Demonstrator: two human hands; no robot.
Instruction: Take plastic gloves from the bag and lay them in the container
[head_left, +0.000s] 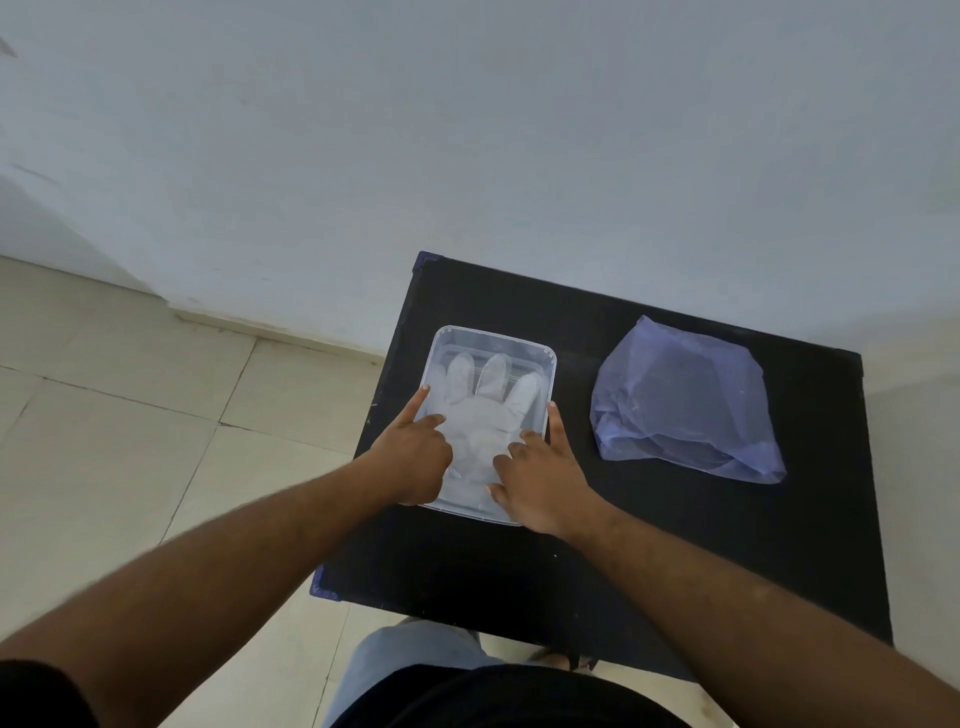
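Two bare hands are pressed down into a clear plastic container (540, 358) that sits on the left half of a black table (675, 545). To the far left I see pale floor tiles (130, 441) meeting a white wall (467, 130).

My left hand (413, 457) comes in first: its index finger points forward along the container's left wall, the thumb lies on the plastic inside, and the other fingers curl under, gripping nothing. Between my hands lies a translucent plastic glove (480, 405), flat in the container with its fingers spread toward the far wall. More than one glove may be stacked there, but the film is too clear for me to tell.

My right hand (545, 480) is spread wide and flat, fingertips resting on the cuff end of the glove, with the index finger stretched along the container's right rim.

Further right, well apart from the container, a bluish translucent bag (680, 400) lies slumped on the table, its mouth facing the near edge. Something dark shows dimly through it.
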